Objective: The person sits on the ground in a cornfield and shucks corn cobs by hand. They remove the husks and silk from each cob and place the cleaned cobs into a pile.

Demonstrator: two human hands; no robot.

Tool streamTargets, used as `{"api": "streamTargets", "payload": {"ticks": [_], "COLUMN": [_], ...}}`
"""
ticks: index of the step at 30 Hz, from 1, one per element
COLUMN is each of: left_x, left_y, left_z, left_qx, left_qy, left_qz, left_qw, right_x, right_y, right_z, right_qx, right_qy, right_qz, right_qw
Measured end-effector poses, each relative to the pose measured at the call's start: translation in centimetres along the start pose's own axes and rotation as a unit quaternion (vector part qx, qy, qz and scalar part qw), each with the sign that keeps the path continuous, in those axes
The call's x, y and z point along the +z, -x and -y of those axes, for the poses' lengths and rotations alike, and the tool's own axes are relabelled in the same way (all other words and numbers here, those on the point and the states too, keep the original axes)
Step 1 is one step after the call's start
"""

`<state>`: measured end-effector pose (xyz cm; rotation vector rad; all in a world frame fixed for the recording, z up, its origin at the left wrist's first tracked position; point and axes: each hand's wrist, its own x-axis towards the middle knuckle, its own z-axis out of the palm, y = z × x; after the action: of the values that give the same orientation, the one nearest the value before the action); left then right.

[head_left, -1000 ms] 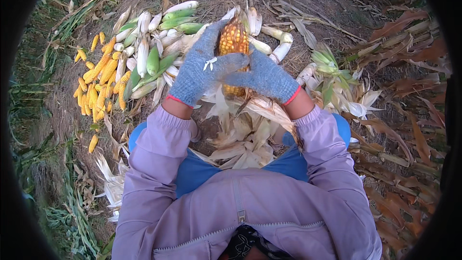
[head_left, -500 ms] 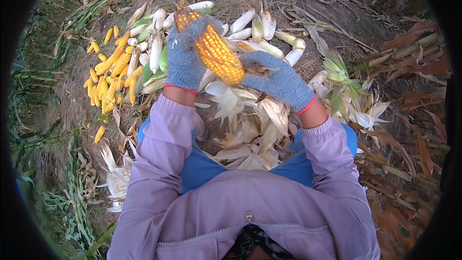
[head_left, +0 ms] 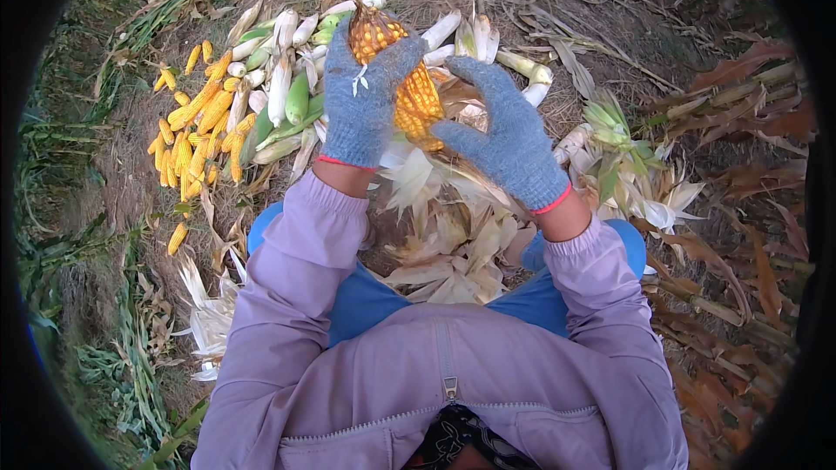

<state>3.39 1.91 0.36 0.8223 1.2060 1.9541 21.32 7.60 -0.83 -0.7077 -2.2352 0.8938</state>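
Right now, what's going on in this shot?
A person in blue knit gloves and a lilac jacket is crouched over dry ground, husking corn. The left hand grips a bare yellow corn cob, while the right hand is open beside it, fingers spread, touching its lower end at most. Pale stripped husks are heaped between the knees. To the left lies a pile of husked yellow cobs, with unhusked ears next to it.
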Motion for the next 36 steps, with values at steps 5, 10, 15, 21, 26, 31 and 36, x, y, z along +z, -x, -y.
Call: {"api": "streamTargets", "payload": {"ticks": [5, 10, 15, 21, 26, 31, 36], "left_x": [0.0, 0.1, -1.7, -2.6, -3.0, -1.5, -0.8], "left_y": [-0.4, -0.2, -1.1, -1.9, -0.9, 0.0, 0.2], "left_z": [0.8, -0.8, 0.0, 0.5, 0.0, -0.4, 1.5], "left_qx": [-0.002, -0.051, -0.061, -0.110, -0.165, -0.117, -0.075], "left_qy": [0.095, 0.155, 0.196, 0.215, 0.244, 0.162, 0.066], "left_qz": [-0.009, 0.081, 0.157, 0.113, 0.144, 0.066, -0.042], "left_qw": [0.995, 0.983, 0.966, 0.964, 0.945, 0.978, 0.994], "right_x": [2.6, 2.3, 3.5, 1.7, 2.5, 3.0, 1.6], "right_y": [0.7, 0.5, 1.2, 1.5, 1.8, 1.5, 0.7], "right_z": [-0.3, -2.4, -4.2, -2.4, -5.3, -3.9, 0.3], "right_qx": [0.070, 0.057, 0.064, 0.216, 0.163, 0.129, 0.204], "right_qy": [0.051, -0.173, -0.274, -0.469, -0.310, -0.165, 0.034], "right_qz": [0.099, 0.191, 0.197, 0.210, 0.290, 0.267, 0.202], "right_qw": [0.991, 0.965, 0.939, 0.830, 0.890, 0.941, 0.957]}}
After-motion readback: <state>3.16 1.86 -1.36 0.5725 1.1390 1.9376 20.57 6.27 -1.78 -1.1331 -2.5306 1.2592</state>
